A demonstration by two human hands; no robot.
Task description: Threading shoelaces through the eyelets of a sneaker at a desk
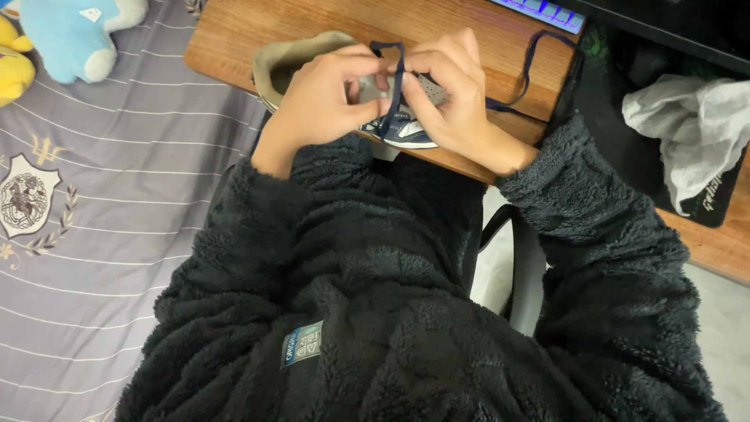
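A grey and navy shoe (pixel 291 62) lies on its side at the near edge of a wooden desk (pixel 234 31). My left hand (pixel 324 98) grips the shoe's upper and pinches the dark blue lace (pixel 397 86) near the eyelets. My right hand (pixel 453 94) pinches the same lace from the other side, fingertips almost meeting the left hand's. The lace's free end (pixel 539 59) loops off to the right across the desk. Both arms wear a black fleece jacket (pixel 375 312).
A bed with a grey striped cover (pixel 94 234) lies to the left, with a blue plush toy (pixel 74 35) and a yellow one (pixel 12 66) on it. A crumpled white cloth (pixel 695 133) rests on a black mat at the right. A keyboard edge (pixel 543 9) shows at the top.
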